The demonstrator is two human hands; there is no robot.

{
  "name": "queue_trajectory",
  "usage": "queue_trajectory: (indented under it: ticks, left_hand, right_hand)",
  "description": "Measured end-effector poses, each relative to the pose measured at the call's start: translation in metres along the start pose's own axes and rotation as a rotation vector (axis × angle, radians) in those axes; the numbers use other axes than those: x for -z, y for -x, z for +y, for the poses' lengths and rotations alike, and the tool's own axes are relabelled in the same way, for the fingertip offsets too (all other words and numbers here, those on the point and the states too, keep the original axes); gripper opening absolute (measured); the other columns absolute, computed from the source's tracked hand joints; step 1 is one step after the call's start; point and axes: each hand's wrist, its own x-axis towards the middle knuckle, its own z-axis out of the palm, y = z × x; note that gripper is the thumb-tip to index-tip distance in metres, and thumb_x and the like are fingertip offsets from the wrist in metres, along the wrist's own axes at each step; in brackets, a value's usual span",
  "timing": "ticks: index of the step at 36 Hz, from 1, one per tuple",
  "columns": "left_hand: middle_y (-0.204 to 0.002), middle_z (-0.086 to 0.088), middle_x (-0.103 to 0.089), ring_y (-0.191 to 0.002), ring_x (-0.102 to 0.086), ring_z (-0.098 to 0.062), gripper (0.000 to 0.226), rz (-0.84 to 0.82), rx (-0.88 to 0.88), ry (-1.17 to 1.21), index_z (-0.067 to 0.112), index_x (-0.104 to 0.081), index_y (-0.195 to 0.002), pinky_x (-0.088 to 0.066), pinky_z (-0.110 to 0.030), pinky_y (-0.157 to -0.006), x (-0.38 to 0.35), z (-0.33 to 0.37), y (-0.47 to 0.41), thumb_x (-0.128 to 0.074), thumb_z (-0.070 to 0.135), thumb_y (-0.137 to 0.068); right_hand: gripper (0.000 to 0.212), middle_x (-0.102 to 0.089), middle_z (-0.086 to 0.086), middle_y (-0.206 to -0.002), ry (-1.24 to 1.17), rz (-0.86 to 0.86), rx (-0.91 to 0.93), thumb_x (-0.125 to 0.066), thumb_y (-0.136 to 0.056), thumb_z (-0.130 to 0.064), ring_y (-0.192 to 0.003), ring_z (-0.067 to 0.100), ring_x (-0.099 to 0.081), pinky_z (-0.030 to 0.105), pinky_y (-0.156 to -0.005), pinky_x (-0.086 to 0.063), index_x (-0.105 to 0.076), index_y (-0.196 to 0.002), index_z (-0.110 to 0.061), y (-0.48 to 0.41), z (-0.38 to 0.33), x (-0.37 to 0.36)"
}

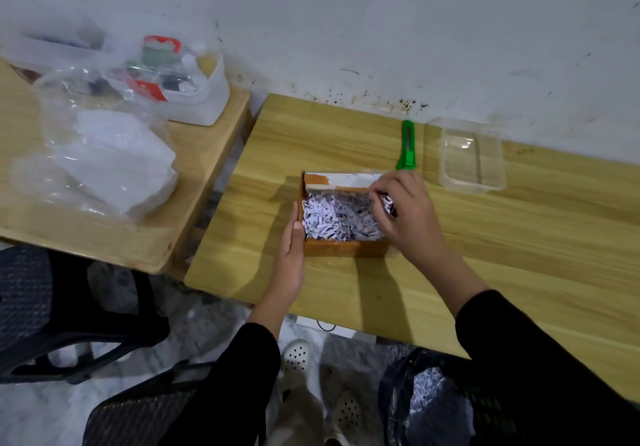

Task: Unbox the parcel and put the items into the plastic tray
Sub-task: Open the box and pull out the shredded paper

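We read no legible writing on the parcel [343, 217]. Our left hand [291, 255] lies flat, released, against its left wall; our right hand [403, 215] pinches shredded paper [337, 218] inside. The plastic tray [471, 158] sits beyond the right hand.

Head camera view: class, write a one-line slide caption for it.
Left hand steadies the open box while right hand digs into shredded paper; plastic tray waits empty.

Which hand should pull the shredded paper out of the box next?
Right. The right hand is already in the open box, fingers pinching the shredded paper. The left hand lies flat against the box's left side, steadying it, so it should probably hold there.
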Motion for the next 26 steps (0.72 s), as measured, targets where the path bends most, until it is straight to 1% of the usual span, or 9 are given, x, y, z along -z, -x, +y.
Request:
queue_trajectory:
  ticks: [2,7,11,13,16,19,21,23,26]
  left_hand:
    - [-0.142,0.023,-0.021,-0.132,-0.019,0.005,0.039,0.0,-0.003,-0.003,0.036,-0.024,-0.14,-0.016,-0.021,-0.11,-0.001,0.0,-0.001,-0.027,0.027,-0.102]
    - [-0.139,0.025,-0.023,-0.13,-0.021,0.006,0.042,-0.028,0.011,-0.02,0.038,-0.023,-0.143,-0.018,-0.02,-0.107,0.001,0.002,0.0,-0.026,0.033,-0.101]
    - [-0.139,0.027,-0.023,-0.131,-0.021,0.005,0.04,-0.025,0.01,-0.036,0.043,-0.024,-0.14,-0.019,-0.019,-0.106,0.002,0.002,0.001,-0.027,0.035,-0.101]
    - [-0.138,0.027,-0.024,-0.131,-0.022,0.006,0.039,-0.025,0.021,-0.036,0.045,-0.024,-0.138,-0.02,-0.019,-0.106,0.003,0.002,0.001,-0.028,0.036,-0.1]
    - [-0.14,0.027,-0.025,-0.132,-0.022,0.006,0.037,-0.026,0.011,-0.049,0.048,-0.025,-0.134,-0.02,-0.018,-0.105,0.003,0.002,0.001,-0.029,0.035,-0.1]
    - [-0.141,0.026,-0.026,-0.132,-0.023,0.006,0.037,-0.031,0.009,-0.055,0.049,-0.025,-0.133,-0.02,-0.017,-0.107,0.004,0.002,0.001,-0.029,0.035,-0.1]
    - [-0.141,0.026,-0.025,-0.133,-0.022,0.007,0.037,-0.034,0.0,-0.061,0.047,-0.025,-0.134,-0.019,-0.018,-0.108,0.004,0.002,0.0,-0.029,0.034,-0.1]
    - [-0.142,0.027,-0.024,-0.133,-0.021,0.007,0.037,-0.038,-0.004,-0.066,0.047,-0.025,-0.134,-0.019,-0.019,-0.109,0.005,0.0,-0.001,-0.029,0.035,-0.1]
    - [-0.141,0.027,-0.027,-0.133,-0.023,0.006,0.037,-0.048,0.014,-0.051,0.048,-0.027,-0.134,-0.02,-0.021,-0.109,0.005,-0.001,-0.002,-0.03,0.037,-0.099]
  right_hand:
    - [0.017,-0.064,0.014,-0.089,0.04,0.008,0.008,-0.054,-0.087,-0.014,-0.082,0.024,-0.058,0.032,-0.075,-0.048,-0.065,-0.092,-0.002,-0.02,0.003,0.005]
    - [0.022,-0.062,0.016,-0.091,0.035,0.063,-0.029,-0.059,-0.087,-0.019,-0.081,0.027,-0.057,0.026,-0.073,-0.042,-0.069,-0.104,-0.01,-0.066,0.035,0.007]
    - [0.04,-0.052,0.018,-0.114,-0.109,0.014,-0.188,-0.06,-0.087,-0.011,-0.099,0.013,-0.048,0.006,-0.09,-0.034,-0.054,-0.127,-0.011,-0.086,0.053,-0.004]
    - [0.046,-0.047,0.019,-0.124,-0.134,-0.011,-0.242,-0.059,-0.088,-0.01,-0.103,0.012,-0.045,-0.002,-0.091,-0.027,-0.049,-0.133,-0.012,-0.091,0.059,-0.012]
    - [0.053,-0.038,0.013,-0.136,-0.141,-0.046,-0.396,-0.058,-0.09,-0.017,-0.103,0.012,-0.043,0.008,-0.091,-0.029,-0.039,-0.14,-0.019,-0.094,0.065,-0.023]
    - [0.059,-0.038,0.007,-0.137,-0.152,-0.098,-0.524,-0.057,-0.09,-0.021,-0.101,0.008,-0.04,0.019,-0.091,-0.037,-0.031,-0.143,-0.025,-0.081,0.067,-0.033]
    - [0.059,-0.041,0.006,-0.134,-0.219,-0.108,-0.588,-0.058,-0.09,-0.021,-0.104,0.014,-0.048,0.03,-0.095,-0.047,-0.031,-0.142,-0.025,-0.068,0.067,-0.039]
    - [0.059,-0.044,0.007,-0.132,-0.27,-0.116,-0.642,-0.058,-0.09,-0.022,-0.112,0.021,-0.049,0.039,-0.1,-0.047,-0.031,-0.142,-0.025,-0.052,0.067,-0.043]
    - [0.059,-0.045,0.008,-0.136,-0.296,-0.08,-0.685,-0.058,-0.09,-0.023,-0.121,0.022,-0.045,0.036,-0.106,-0.04,-0.032,-0.143,-0.023,-0.03,0.066,-0.044]
